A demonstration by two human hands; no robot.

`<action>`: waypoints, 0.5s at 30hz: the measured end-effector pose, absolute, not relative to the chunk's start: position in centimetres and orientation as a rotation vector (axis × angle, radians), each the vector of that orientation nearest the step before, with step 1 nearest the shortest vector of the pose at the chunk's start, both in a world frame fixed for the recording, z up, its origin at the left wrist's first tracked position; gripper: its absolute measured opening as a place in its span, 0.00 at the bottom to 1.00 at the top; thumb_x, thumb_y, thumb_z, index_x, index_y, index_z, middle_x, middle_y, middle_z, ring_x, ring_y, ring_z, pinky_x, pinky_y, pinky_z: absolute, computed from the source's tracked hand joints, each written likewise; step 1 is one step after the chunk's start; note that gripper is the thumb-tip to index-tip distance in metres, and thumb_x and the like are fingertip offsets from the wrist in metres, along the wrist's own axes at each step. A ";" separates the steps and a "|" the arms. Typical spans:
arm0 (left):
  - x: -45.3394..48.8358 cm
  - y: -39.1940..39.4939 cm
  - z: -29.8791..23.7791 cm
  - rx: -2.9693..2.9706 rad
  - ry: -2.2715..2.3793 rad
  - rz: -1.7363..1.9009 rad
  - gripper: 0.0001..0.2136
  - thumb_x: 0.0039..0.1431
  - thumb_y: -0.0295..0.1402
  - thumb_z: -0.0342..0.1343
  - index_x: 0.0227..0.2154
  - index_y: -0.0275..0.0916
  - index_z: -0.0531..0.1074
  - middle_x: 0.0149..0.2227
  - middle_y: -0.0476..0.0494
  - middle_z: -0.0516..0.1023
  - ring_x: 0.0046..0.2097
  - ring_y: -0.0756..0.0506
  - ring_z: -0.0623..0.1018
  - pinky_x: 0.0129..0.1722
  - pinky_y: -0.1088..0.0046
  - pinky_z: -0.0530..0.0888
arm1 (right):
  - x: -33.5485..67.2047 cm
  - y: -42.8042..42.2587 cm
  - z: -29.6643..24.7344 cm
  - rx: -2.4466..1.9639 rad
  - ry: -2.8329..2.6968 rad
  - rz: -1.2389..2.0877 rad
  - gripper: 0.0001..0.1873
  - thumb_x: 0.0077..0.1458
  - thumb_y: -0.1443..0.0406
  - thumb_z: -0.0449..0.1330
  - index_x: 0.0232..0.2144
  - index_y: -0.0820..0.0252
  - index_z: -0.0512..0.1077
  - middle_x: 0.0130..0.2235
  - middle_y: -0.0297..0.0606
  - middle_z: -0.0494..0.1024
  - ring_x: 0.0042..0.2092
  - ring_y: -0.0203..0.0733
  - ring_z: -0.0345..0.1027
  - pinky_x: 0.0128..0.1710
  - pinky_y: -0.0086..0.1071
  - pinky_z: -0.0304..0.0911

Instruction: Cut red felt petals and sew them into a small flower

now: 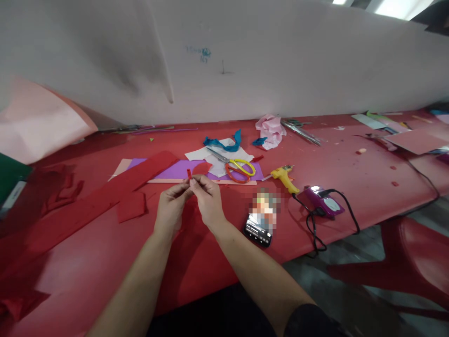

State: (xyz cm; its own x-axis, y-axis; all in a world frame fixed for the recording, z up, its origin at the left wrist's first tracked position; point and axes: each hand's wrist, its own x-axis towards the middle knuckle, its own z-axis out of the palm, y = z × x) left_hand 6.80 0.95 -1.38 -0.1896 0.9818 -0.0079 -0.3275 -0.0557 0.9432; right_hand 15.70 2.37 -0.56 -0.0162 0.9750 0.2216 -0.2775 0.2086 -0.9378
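Observation:
My left hand (170, 208) and my right hand (210, 201) meet over the near half of the red table. Both pinch a small rolled red strip (189, 173), crepe paper or cloth, whose top end pokes up between the fingertips. Its lower part is hidden by my fingers. Just beyond my hands lies a cut red piece (202, 168) on a purple sheet (178, 172). Scissors (233, 166) with yellow and orange handles rest on crumpled white paper (196, 153). To the left is a long red strip (94, 206) beside a red folded square (131, 207).
A yellow glue gun (286, 178) lies right of the scissors, near a purple power box (324, 203) with black cables. Closer in is a phone (258, 229). Pink crumpled paper (271, 131) sits by the wall. A red chair (414, 252) stands at the right.

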 end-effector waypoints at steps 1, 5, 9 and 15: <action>6.8 0.9 -1.4 0.872 1.069 1.505 0.10 0.41 0.32 0.67 0.30 0.39 0.80 0.36 0.44 0.81 0.45 0.43 0.76 0.47 0.70 0.70 | 15.7 2.4 -0.6 -0.823 -1.133 1.202 0.07 0.53 0.63 0.56 0.28 0.56 0.74 0.30 0.34 0.76 0.35 0.39 0.68 0.43 0.35 0.64; 6.9 1.0 -1.3 0.856 1.069 1.501 0.10 0.39 0.33 0.68 0.29 0.39 0.80 0.35 0.44 0.81 0.43 0.44 0.76 0.46 0.70 0.70 | 15.7 2.4 -0.7 -0.816 -1.133 1.205 0.07 0.54 0.63 0.56 0.28 0.56 0.74 0.30 0.34 0.75 0.35 0.39 0.68 0.42 0.35 0.64; 6.9 0.9 -1.2 0.857 1.064 1.499 0.10 0.40 0.33 0.68 0.29 0.39 0.80 0.33 0.46 0.81 0.40 0.45 0.77 0.44 0.71 0.70 | 15.7 2.5 -0.8 -0.811 -1.137 1.191 0.07 0.54 0.64 0.56 0.28 0.56 0.74 0.30 0.34 0.75 0.35 0.39 0.68 0.42 0.34 0.63; 6.9 0.9 -1.3 0.845 1.075 1.497 0.12 0.39 0.34 0.68 0.30 0.38 0.80 0.33 0.45 0.80 0.40 0.44 0.76 0.44 0.69 0.70 | 15.6 2.5 -0.9 -0.815 -1.146 1.193 0.07 0.55 0.63 0.55 0.29 0.56 0.74 0.31 0.33 0.76 0.36 0.39 0.68 0.42 0.33 0.63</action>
State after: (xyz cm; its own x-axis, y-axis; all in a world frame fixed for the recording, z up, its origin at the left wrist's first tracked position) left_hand 6.90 0.94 -1.26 -0.1912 0.9810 -0.0322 -0.3440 -0.0362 0.9383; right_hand 15.63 2.49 -0.93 -0.0216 0.9717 0.2353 -0.2739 0.2206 -0.9361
